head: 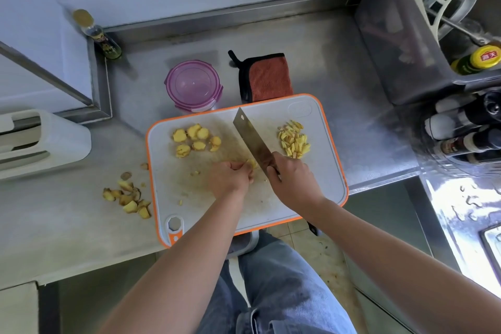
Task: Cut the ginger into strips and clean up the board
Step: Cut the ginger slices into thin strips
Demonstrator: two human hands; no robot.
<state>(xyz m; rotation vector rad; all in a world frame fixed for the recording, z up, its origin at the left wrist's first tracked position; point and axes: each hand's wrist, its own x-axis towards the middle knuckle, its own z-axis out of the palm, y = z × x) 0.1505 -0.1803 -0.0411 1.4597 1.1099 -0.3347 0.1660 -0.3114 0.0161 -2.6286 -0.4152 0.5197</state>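
- Head view: a big grey metal counter (339, 62) fills most of the picture.
- A white cutting board (325, 171) with an orange rim lies on the counter, and its near edge sticks out past the counter edge.
- The right hand (292, 182) is over the near right part of the board. Its fingers are wrapped tight round the handle of the knife.
- The left hand (229, 177) is over the near middle of the board. Its fingers are curled, and the tips press down on a small ginger piece.
- The knife (252, 141) has a wide flat blade. It runs from the right hand toward the far edge of the board, down the middle.
- An orange cloth (268, 77) with black trim lies just past the far edge of the board.
- A round tub (193, 85) with a purple lid sits past the far left corner of the board.
- A heap of ginger strips (294, 139) lies on the far right part of the board.
- Seven or so round ginger slices (196, 139) lie on the far left part of the board.
- Brown ginger scraps (127, 195) lie on the counter, just off the left side of the board.
- The ginger piece (252, 163) sits on the board, right beside the blade.
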